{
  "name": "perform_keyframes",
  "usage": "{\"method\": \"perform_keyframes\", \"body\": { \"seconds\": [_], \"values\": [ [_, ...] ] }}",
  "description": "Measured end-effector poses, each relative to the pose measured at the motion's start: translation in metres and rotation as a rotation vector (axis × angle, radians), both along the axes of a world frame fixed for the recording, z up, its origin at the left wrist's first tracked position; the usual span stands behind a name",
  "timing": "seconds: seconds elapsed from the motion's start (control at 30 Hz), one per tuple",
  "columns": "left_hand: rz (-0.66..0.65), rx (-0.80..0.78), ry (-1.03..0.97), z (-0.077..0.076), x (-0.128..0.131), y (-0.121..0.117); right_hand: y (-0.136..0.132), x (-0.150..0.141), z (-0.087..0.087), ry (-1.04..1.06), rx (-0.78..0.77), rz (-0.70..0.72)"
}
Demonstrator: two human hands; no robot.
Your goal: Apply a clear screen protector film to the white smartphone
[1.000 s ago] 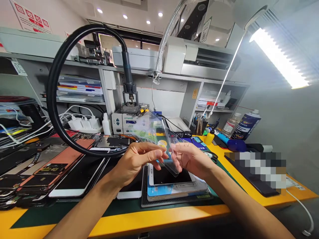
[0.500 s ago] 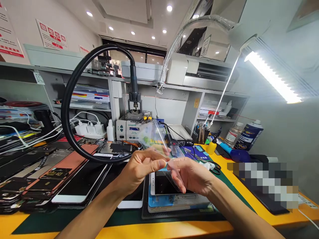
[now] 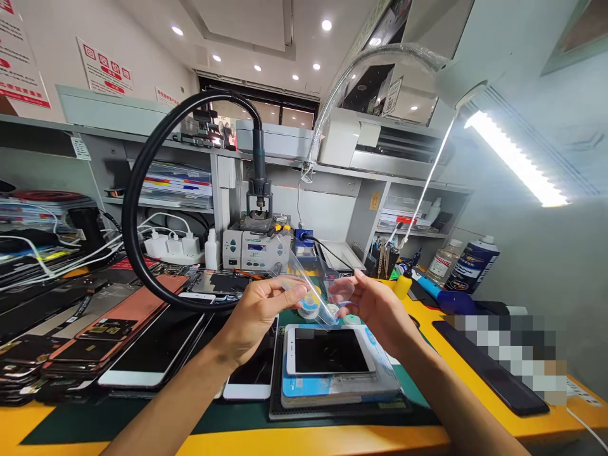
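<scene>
**Left of frame, bench:** overlapping stack of phone screen assemblies (image 3: pixel 95 329), some with copper-coloured backs. Above them, white multi-port USB chargers (image 3: pixel 171 246) with white cables.

**Upper left of centre:** black gooseneck hose (image 3: pixel 135 215) looping down, passing behind the left hand (image 3: pixel 259 316). Fingers of that hand (image 3: pixel 289 292) close narrowly on the left edge of the item below.

**Centre:** clear plastic sheet (image 3: pixel 311 285), thin, curved, tilted on edge, held in the air between both hands, above the phones. Glossy and transparent, with the bench showing through it.

**Behind it:** rework station (image 3: pixel 254 249) with a white front panel. **Below it:** white phone (image 3: pixel 327 351) with a dark screen, lying on a blue mat (image 3: pixel 297 386), well below the sheet. Second white phone (image 3: pixel 249 380) just beside it, under the left wrist.

**Right of centre:** right hand (image 3: pixel 380 310), fingers spread wide (image 3: pixel 361 282), tips at the sheet's right side; grip cannot be told.

**Right of frame:** yellow dropper bottle (image 3: pixel 403 286), spray can (image 3: pixel 472 266), black tablet (image 3: pixel 489 367) on the yellow bench (image 3: pixel 475 430).
</scene>
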State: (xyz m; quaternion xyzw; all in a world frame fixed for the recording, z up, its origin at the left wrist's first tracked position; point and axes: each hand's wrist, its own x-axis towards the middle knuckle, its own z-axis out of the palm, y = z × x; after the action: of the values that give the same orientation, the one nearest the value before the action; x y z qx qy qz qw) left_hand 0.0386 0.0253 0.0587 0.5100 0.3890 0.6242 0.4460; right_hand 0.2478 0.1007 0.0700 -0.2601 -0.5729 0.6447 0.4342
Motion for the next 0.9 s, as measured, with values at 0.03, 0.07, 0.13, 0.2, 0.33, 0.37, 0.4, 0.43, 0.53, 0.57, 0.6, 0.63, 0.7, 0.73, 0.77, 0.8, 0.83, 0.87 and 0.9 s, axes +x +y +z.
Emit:
{"method": "perform_keyframes", "body": {
  "seconds": [0.03,0.07,0.13,0.2,0.33,0.37,0.4,0.43,0.53,0.57,0.6,0.63,0.7,0.73,0.77,0.8,0.83,0.87,0.9],
  "values": [
    [0.044,-0.001,0.038,0.000,-0.001,0.001,0.001,0.002,0.002,0.000,0.027,-0.024],
    [0.074,0.003,0.075,0.000,-0.002,0.002,0.002,0.003,0.002,-0.019,0.066,-0.055],
    [0.100,0.019,0.130,0.000,-0.003,0.004,0.001,0.004,0.003,-0.092,0.163,-0.138],
    [0.110,0.032,0.154,-0.001,-0.003,0.005,0.000,0.004,0.002,-0.167,0.229,-0.196],
    [0.161,0.031,0.206,-0.003,-0.004,0.007,0.000,0.002,0.000,-0.205,0.257,-0.223],
    [0.178,0.027,0.218,-0.003,-0.005,0.008,0.001,0.002,0.001,-0.206,0.248,-0.223],
    [0.196,0.023,0.231,-0.003,-0.005,0.008,0.001,0.002,0.001,-0.206,0.233,-0.218],
    [0.214,0.019,0.242,-0.003,-0.006,0.009,0.002,0.002,0.001,-0.208,0.211,-0.206],
    [0.258,0.009,0.273,-0.005,-0.008,0.012,0.006,0.002,0.000,-0.181,0.127,-0.146],
    [0.269,0.007,0.281,-0.006,-0.008,0.013,0.007,0.002,-0.001,-0.161,0.101,-0.128],
    [0.277,0.006,0.287,-0.006,-0.009,0.013,0.008,0.002,-0.002,-0.141,0.078,-0.114],
    [0.282,0.005,0.291,-0.007,-0.009,0.014,0.010,0.003,-0.003,-0.120,0.061,-0.104],
    [0.286,0.008,0.296,-0.007,-0.010,0.015,0.014,0.003,-0.005,-0.090,0.038,-0.088],
    [0.283,0.011,0.296,-0.007,-0.011,0.014,0.016,0.003,-0.006,-0.076,0.026,-0.079],
    [0.278,0.015,0.295,-0.007,-0.012,0.014,0.018,0.004,-0.007,-0.063,0.015,-0.070],
    [0.272,0.020,0.292,-0.007,-0.013,0.013,0.020,0.005,-0.008,-0.051,0.005,-0.061],
    [0.267,0.022,0.288,-0.007,-0.014,0.013,0.022,0.006,-0.008,-0.040,-0.004,-0.053],
    [0.266,0.024,0.282,-0.007,-0.016,0.012,0.024,0.007,-0.009,-0.030,-0.013,-0.047],
    [0.269,0.026,0.273,-0.007,-0.018,0.012,0.026,0.009,-0.009,-0.021,-0.022,-0.044]
  ]
}}
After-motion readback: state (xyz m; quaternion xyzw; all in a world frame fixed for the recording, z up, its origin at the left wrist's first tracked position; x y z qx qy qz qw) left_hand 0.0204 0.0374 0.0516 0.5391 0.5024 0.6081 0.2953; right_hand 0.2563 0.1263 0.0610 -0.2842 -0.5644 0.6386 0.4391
